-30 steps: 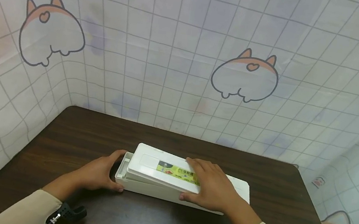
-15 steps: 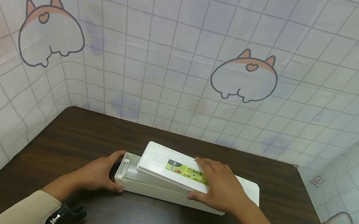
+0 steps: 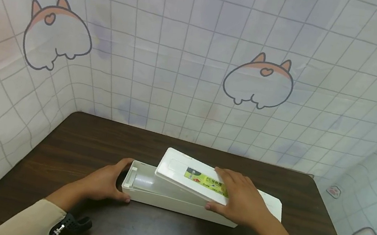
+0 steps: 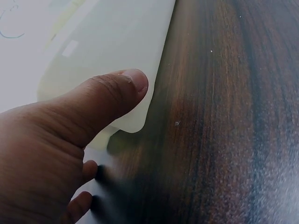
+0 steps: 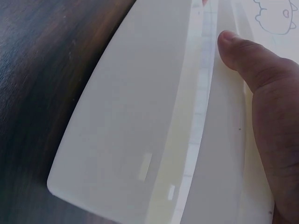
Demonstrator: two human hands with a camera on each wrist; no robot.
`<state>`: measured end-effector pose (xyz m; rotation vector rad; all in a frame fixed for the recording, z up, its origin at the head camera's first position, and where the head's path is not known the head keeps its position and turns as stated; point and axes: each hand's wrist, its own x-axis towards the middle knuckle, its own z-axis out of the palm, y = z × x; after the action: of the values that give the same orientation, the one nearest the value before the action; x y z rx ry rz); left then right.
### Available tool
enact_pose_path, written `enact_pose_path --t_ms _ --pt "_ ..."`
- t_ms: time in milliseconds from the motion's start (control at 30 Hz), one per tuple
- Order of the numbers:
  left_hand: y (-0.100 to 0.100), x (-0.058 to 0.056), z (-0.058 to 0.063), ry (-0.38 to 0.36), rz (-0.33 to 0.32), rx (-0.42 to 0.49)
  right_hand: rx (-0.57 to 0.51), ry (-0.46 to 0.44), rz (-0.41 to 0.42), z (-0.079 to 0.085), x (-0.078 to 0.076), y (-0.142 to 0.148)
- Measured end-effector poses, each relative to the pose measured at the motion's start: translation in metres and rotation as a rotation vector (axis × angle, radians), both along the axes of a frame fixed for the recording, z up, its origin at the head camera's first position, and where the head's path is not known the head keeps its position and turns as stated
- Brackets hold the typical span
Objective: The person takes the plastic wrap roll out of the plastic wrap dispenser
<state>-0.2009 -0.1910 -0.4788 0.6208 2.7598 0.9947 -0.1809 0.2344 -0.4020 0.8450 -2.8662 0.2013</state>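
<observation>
A long white plastic cling film box [image 3: 174, 206] lies on the table, its left part uncovered. Inside shows a pale, shiny roll of cling film [image 3: 144, 181]; the rest of it is hidden under the lid. My left hand [image 3: 106, 181] grips the box's left end, thumb on the near wall, as the left wrist view also shows. My right hand [image 3: 240, 199] holds the white lid [image 3: 174, 168] across its width, thumb on its near edge. The lid sits askew over the box, raised at the left and jutting past the box's right end. A yellow-green label [image 3: 206, 181] marks its top.
The dark wood-grain table [image 3: 104, 137] has rounded back corners. A white gridded curtain [image 3: 181, 71] with cartoon dogs hangs behind it and along both sides. Black straps [image 3: 71, 226] sit at the wrists, by the beige sleeves.
My right hand has moved the lid rightward along the box, uncovering more of the left part and the cling film roll. My left hand has stayed at the box's left end.
</observation>
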Motion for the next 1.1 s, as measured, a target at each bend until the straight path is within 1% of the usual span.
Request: enact_pose_path --t_ms 167,700,933,1100 --pt "0.000 0.000 -0.002 0.001 0.000 0.001 -0.012 0.016 -0.019 -0.002 0.001 0.007" --pt "0.001 0.000 -0.002 0.013 -0.011 -0.002 -0.020 -0.008 -0.082 -0.003 0.007 0.026" --pt "0.001 -0.002 -0.004 -0.006 0.012 -0.016 -0.027 -0.001 -0.091 -0.005 0.009 0.031" --pt "0.001 -0.001 -0.004 -0.003 0.017 -0.020 -0.027 0.005 -0.089 -0.005 0.010 0.035"
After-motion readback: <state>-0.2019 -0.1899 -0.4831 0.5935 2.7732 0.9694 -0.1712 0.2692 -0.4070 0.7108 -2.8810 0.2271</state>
